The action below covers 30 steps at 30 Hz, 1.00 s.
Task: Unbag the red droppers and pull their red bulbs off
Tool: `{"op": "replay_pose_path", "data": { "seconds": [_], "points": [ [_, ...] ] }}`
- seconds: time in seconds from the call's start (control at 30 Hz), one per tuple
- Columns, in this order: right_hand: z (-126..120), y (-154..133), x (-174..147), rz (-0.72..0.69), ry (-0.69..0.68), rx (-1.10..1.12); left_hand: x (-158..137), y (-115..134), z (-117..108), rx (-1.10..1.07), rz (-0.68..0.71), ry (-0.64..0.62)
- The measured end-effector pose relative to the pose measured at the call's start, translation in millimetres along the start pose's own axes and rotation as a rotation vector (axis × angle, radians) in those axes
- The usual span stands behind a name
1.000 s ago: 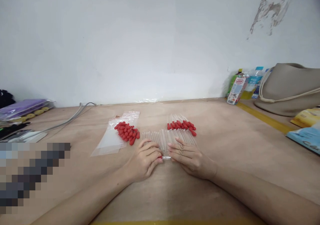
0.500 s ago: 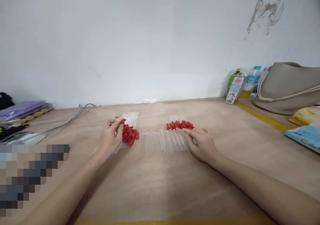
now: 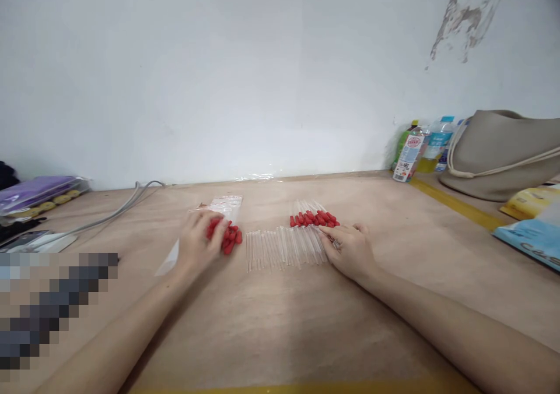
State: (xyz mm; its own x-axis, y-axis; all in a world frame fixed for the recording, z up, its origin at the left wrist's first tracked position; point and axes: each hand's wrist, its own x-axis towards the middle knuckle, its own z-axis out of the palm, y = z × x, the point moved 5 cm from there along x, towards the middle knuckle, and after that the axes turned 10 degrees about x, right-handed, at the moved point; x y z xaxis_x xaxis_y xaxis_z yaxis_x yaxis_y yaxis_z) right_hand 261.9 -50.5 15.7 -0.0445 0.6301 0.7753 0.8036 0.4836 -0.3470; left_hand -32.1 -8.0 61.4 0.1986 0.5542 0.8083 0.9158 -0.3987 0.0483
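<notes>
My left hand (image 3: 198, 243) is over a small pile of red rubber bulbs (image 3: 230, 241), its fingers curved and the thumb apart from them, red showing between. My right hand (image 3: 351, 249) is closed in a pinch at the right end of a row of thin clear tubes (image 3: 280, 248), apparently on one tube, though the fingertips cover most of it. Just behind that row lie several clear tubes tipped with red bulbs (image 3: 312, 218). Under and behind the left hand's pile is a clear zip bag (image 3: 230, 204).
A grey cable (image 3: 126, 206) and a purple packet (image 3: 37, 193) lie at the left. Bottles (image 3: 437, 143), a carton (image 3: 408, 158) and a grey bag (image 3: 503, 149) stand at the back right. A blue packet (image 3: 531, 236) lies at the right edge.
My left hand has shifted right and forward over the red bulbs, its fingers opening from a pinch. My right hand has stayed almost in place beside the tubes, drawing in slightly.
</notes>
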Motion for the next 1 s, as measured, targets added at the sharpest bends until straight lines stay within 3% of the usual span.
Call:
{"op": "replay_pose_path", "data": {
  "seconds": [0.07,0.13,0.27,0.43,0.57,0.87,0.93,1.0],
  "points": [
    [0.9,-1.3,0.3,-0.013,-0.016,-0.007,-13.5,37.2,3.7,-0.108,0.253,-0.165],
    [1.4,-3.4,0.7,-0.026,-0.032,-0.011,-28.8,67.2,9.4,-0.156,0.408,-0.323],
    [2.7,-8.1,0.9,-0.023,-0.107,-0.021,-41.6,99.2,23.9,-0.134,0.451,-0.481],
    [4.2,-9.4,-1.7,0.003,-0.202,-0.026,-34.8,123.9,41.7,-0.101,0.481,-0.602],
    [6.2,-8.2,-2.9,0.008,-0.231,-0.040,-29.0,130.2,47.9,-0.122,0.511,-0.659],
    [5.2,-10.5,-2.5,-0.008,-0.212,-0.015,-23.1,108.3,47.1,-0.165,0.512,-0.632],
    [3.6,-10.7,-2.3,-0.014,-0.178,0.003,-11.8,106.1,50.2,-0.165,0.442,-0.596],
    [2.5,-9.7,-2.1,-0.011,-0.144,0.014,4.9,102.0,61.2,-0.124,0.265,-0.611]
  ]
}}
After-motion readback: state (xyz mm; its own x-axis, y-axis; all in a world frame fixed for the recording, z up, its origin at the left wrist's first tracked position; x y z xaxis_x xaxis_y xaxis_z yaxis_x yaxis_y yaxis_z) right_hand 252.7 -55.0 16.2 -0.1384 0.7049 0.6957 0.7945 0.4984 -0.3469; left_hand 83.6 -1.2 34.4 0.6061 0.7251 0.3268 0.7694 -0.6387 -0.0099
